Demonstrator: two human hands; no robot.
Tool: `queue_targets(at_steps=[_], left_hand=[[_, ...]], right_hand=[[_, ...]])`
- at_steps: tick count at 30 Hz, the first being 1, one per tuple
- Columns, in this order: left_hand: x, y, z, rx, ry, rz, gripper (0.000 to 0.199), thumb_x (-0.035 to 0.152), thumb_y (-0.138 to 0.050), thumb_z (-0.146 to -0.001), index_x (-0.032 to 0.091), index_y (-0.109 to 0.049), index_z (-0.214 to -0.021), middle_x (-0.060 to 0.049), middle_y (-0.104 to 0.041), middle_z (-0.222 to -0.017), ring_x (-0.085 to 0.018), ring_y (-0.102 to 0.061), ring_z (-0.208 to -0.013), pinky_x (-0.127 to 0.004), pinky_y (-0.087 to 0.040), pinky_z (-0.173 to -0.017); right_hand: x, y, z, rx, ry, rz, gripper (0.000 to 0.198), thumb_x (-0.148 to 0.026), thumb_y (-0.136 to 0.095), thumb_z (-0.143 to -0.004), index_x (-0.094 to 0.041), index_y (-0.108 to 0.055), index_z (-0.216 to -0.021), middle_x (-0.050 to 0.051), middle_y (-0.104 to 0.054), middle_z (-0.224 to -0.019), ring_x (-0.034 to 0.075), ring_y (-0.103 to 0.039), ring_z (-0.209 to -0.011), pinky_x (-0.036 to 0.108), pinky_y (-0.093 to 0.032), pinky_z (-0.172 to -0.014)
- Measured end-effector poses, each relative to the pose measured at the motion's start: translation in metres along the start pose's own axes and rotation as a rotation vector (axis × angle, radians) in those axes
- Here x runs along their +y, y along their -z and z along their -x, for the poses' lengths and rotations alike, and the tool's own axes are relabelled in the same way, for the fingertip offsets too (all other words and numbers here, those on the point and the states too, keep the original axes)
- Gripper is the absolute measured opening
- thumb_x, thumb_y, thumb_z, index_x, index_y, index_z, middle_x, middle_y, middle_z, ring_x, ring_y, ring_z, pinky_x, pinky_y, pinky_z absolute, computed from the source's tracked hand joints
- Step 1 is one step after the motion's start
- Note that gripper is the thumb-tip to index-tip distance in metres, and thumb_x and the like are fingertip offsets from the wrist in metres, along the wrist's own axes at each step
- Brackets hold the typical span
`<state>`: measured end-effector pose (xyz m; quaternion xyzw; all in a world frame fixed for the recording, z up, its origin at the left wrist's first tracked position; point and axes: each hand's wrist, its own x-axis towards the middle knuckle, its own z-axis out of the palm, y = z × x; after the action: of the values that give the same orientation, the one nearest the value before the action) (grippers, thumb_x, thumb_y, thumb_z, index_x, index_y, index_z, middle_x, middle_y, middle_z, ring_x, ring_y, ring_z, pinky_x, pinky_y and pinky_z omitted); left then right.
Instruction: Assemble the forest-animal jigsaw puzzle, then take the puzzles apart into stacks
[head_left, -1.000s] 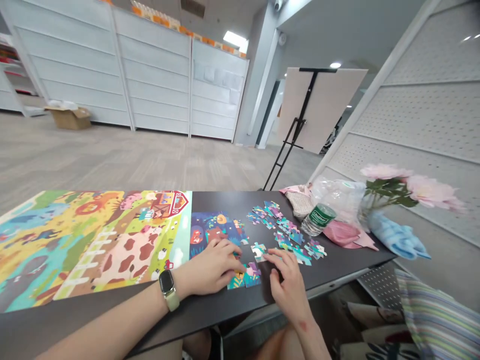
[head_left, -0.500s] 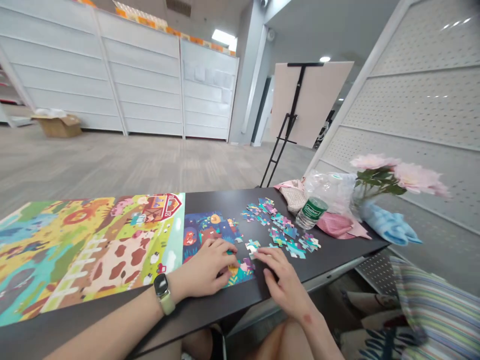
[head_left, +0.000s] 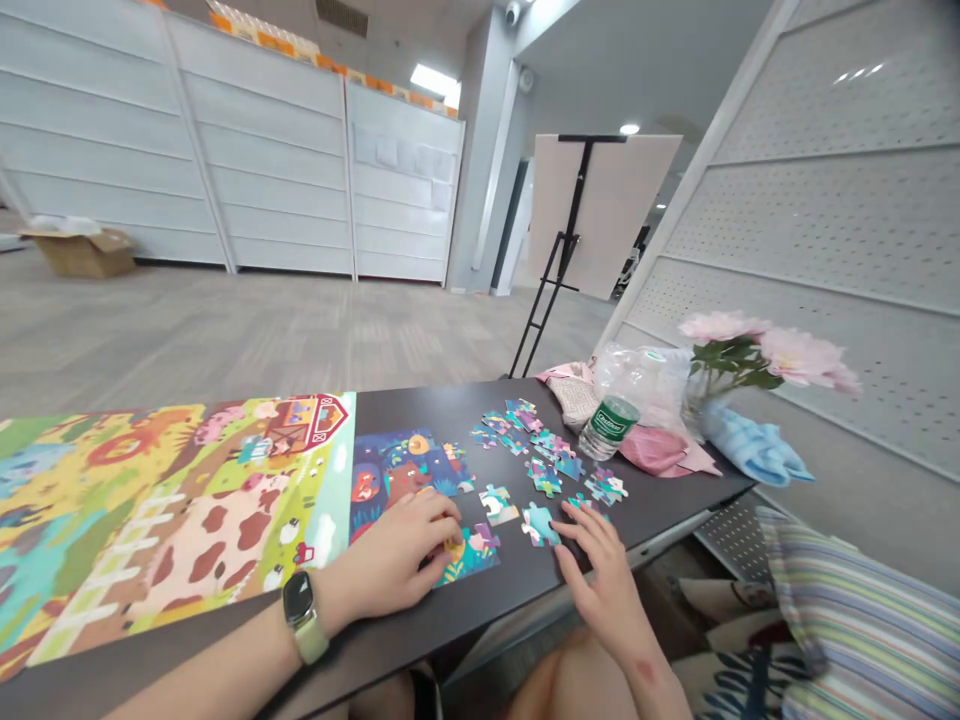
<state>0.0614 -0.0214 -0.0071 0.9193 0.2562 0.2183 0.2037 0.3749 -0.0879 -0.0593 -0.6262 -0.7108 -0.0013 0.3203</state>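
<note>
My left hand (head_left: 401,550), with a watch on its wrist, lies palm down over the joined part of a dark blue jigsaw puzzle (head_left: 446,470). Its fingers are loosely bent and apart, covering the middle of the picture. My right hand (head_left: 604,565) has its fingers spread, the tips against the right edge of a light blue puzzle piece (head_left: 538,523) lying flat on the table. Left of that piece is a pale loose puzzle piece (head_left: 498,505). Several more loose pieces (head_left: 544,476) are scattered behind, some partly hidden by my right fingers.
A large farm-animal picture (head_left: 217,520) covers the left of the dark table (head_left: 420,402). A water bottle (head_left: 609,428), a pink cloth (head_left: 652,450), a blue cloth (head_left: 757,445) and pink flowers (head_left: 799,352) stand at the right end. A striped cushion (head_left: 862,610) is at lower right.
My right hand has moved right, away from the pale piece. The light blue piece has slid left out of the loose pile. My left hand stays on the puzzle; the view has shifted slightly.
</note>
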Motion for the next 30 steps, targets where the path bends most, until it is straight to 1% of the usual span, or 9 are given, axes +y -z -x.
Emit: queue_targets(at_steps=[4,9,12,14,18,21,23,26,30], left_hand=[[0.001,-0.001,0.0,0.017,0.009,-0.012,0.013,0.014,-0.051,-0.092,0.023,-0.059,-0.097,-0.003,-0.06,-0.112,-0.021,-0.055,-0.103,-0.035,-0.043,-0.093],[-0.004,-0.001,0.0,0.127,0.101,-0.007,0.013,0.014,-0.048,-0.092,0.022,-0.058,-0.092,-0.004,-0.063,-0.104,-0.021,-0.057,-0.098,-0.035,-0.044,-0.089],[-0.005,0.0,0.0,0.17,0.135,0.005,0.015,0.015,-0.046,-0.093,0.022,-0.059,-0.092,-0.005,-0.063,-0.101,-0.022,-0.057,-0.095,-0.035,-0.045,-0.088],[-0.006,-0.001,-0.001,0.178,0.141,0.004,0.014,0.015,-0.046,-0.093,0.022,-0.059,-0.094,-0.005,-0.063,-0.1,-0.022,-0.057,-0.095,-0.035,-0.046,-0.087],[-0.006,-0.002,-0.001,0.157,0.12,-0.011,0.017,0.015,-0.048,-0.092,0.022,-0.059,-0.104,-0.006,-0.061,-0.105,-0.023,-0.056,-0.099,-0.036,-0.046,-0.089],[-0.006,-0.003,0.0,0.136,0.127,-0.035,0.025,0.015,-0.05,-0.09,0.022,-0.057,-0.113,-0.007,-0.06,-0.111,-0.025,-0.055,-0.104,-0.038,-0.046,-0.093],[-0.006,-0.003,0.0,0.119,0.134,-0.055,0.03,0.015,-0.051,-0.089,0.023,-0.057,-0.117,-0.007,-0.059,-0.116,-0.025,-0.055,-0.107,-0.04,-0.045,-0.095],[-0.006,-0.003,0.0,0.102,0.132,-0.085,0.032,0.016,-0.051,-0.09,0.024,-0.057,-0.12,-0.008,-0.059,-0.119,-0.026,-0.054,-0.11,-0.042,-0.044,-0.098],[-0.006,-0.003,0.0,0.093,0.117,-0.112,0.031,0.017,-0.049,-0.093,0.025,-0.061,-0.12,-0.008,-0.058,-0.119,-0.026,-0.054,-0.11,-0.043,-0.044,-0.097]], right_hand=[[-0.004,0.004,-0.003,-0.002,0.006,-0.04,0.02,-0.037,-0.056,-0.092,-0.026,-0.072,-0.098,0.01,-0.069,-0.119,0.03,-0.055,-0.12,0.054,-0.045,-0.1],[-0.012,0.009,-0.012,-0.024,-0.021,-0.143,0.018,-0.041,-0.06,-0.089,-0.026,-0.07,-0.089,0.008,-0.072,-0.104,0.029,-0.063,-0.105,0.048,-0.048,-0.094],[-0.03,0.007,-0.023,-0.074,-0.092,-0.286,0.024,-0.043,-0.058,-0.091,-0.023,-0.069,-0.086,0.006,-0.071,-0.088,0.024,-0.066,-0.086,0.037,-0.052,-0.08],[-0.047,0.001,-0.035,-0.106,-0.139,-0.393,0.026,-0.043,-0.057,-0.09,-0.021,-0.067,-0.082,0.005,-0.07,-0.078,0.021,-0.066,-0.075,0.032,-0.052,-0.071],[-0.077,-0.019,-0.059,-0.159,-0.163,-0.529,0.018,-0.036,-0.06,-0.085,-0.02,-0.064,-0.079,0.003,-0.071,-0.072,0.019,-0.066,-0.068,0.029,-0.051,-0.065],[-0.085,-0.033,-0.068,-0.226,-0.17,-0.499,0.009,-0.026,-0.058,-0.081,-0.02,-0.064,-0.084,0.001,-0.07,-0.067,0.019,-0.068,-0.065,0.029,-0.053,-0.065],[-0.085,-0.038,-0.069,-0.243,-0.169,-0.451,0.016,-0.024,-0.056,-0.079,-0.021,-0.066,-0.092,0.0,-0.071,-0.068,0.021,-0.07,-0.069,0.031,-0.055,-0.069],[-0.083,-0.041,-0.069,-0.222,-0.138,-0.363,0.026,-0.025,-0.056,-0.079,-0.021,-0.068,-0.102,0.001,-0.071,-0.073,0.022,-0.071,-0.074,0.033,-0.057,-0.073],[-0.084,-0.039,-0.068,-0.144,-0.103,-0.245,0.025,-0.025,-0.055,-0.078,-0.022,-0.07,-0.098,0.003,-0.069,-0.075,0.023,-0.07,-0.073,0.036,-0.057,-0.074]])
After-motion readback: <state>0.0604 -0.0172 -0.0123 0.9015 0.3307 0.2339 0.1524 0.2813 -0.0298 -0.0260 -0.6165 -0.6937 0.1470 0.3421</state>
